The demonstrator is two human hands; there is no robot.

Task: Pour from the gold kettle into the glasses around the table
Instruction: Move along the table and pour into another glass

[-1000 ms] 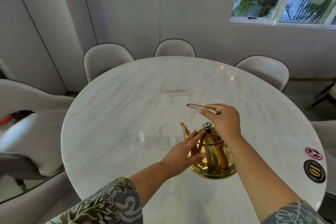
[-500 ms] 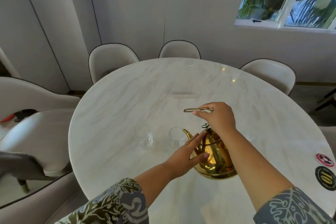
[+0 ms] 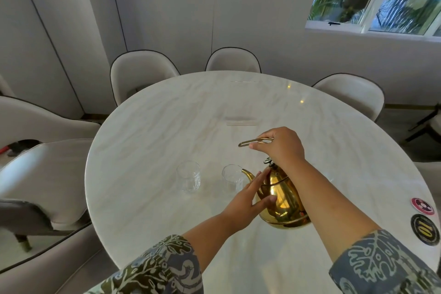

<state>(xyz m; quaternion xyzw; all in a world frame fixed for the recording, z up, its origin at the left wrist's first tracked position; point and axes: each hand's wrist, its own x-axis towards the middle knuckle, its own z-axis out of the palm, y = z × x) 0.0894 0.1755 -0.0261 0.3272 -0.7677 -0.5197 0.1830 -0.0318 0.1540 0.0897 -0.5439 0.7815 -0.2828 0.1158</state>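
Observation:
The gold kettle (image 3: 281, 196) is tipped to the left above the round marble table (image 3: 167, 126). My right hand (image 3: 279, 145) is closed around its thin top handle. My left hand (image 3: 248, 196) lies flat against the kettle's side, fingers spread. The spout tip sits right at the rim of a clear glass (image 3: 232, 178). A second clear glass (image 3: 189, 175) stands to its left, apart from the kettle. I cannot tell whether liquid is flowing.
Cream chairs ring the table: one at the far left (image 3: 140, 71), another at the back (image 3: 232, 61), one at the right (image 3: 350, 93), and large ones (image 3: 43, 174) at the near left. Two round stickers (image 3: 423, 222) lie at the right edge. A clear flat piece (image 3: 241, 122) lies mid-table.
The kettle has been lifted and tipped further left, bringing its spout from beside the right glass up to that glass's rim. Both hands kept their hold. My view moved slightly closer.

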